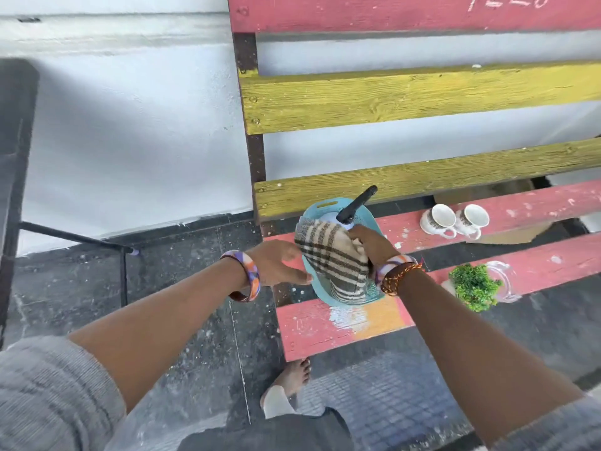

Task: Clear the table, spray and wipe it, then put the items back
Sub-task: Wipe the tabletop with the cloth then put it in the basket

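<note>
Plaid cloth [331,255] gripped by right hand [370,245].

a slatted wooden bench [422,99] painted in faded red and yellow planks fills the upper right, its top red plank carrying chalky white scrawled marks [510,1] that cannot be read. behind it stands a white plastered wall [130,125] meeting a dark speckled stone floor [182,320] flecked with pale dust. a thin black metal frame [81,237] crosses the left side, one leg tipped with a small purple cap [135,252]. brown cardboard [507,236] shows through the gaps between the red planks at the right. a grey ribbed mat [390,398] lies on the floor beneath the near red plank.
</note>
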`<action>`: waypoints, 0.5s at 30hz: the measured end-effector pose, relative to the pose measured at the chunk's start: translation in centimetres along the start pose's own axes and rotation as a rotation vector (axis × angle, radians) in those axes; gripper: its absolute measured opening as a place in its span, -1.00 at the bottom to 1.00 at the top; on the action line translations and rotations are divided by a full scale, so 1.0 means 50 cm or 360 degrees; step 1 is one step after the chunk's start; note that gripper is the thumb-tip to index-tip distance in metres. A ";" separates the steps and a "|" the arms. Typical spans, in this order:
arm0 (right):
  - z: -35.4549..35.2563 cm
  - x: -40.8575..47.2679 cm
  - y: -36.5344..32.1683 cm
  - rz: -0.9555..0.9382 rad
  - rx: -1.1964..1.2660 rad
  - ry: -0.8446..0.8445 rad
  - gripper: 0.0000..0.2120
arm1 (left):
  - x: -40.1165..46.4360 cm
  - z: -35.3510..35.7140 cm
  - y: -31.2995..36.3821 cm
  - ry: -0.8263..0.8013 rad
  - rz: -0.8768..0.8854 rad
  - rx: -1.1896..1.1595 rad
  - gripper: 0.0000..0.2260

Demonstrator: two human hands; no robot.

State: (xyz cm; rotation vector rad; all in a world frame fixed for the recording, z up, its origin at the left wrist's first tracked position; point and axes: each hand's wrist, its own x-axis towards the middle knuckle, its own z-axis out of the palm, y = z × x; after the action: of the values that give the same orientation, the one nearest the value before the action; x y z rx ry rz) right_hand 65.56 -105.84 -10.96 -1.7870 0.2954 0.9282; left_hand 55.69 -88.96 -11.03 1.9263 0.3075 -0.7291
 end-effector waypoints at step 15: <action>0.435 -0.399 -0.047 -0.0593 0.0650 -0.0922 -0.87 | -0.485 -0.075 -0.114 0.1292 0.0633 -0.0480 -0.87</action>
State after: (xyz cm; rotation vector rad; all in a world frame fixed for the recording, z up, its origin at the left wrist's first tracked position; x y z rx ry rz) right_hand 43.84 -90.16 1.60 -1.0902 -0.2037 0.9844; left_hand 35.10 -80.55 0.76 1.8249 0.4727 0.3716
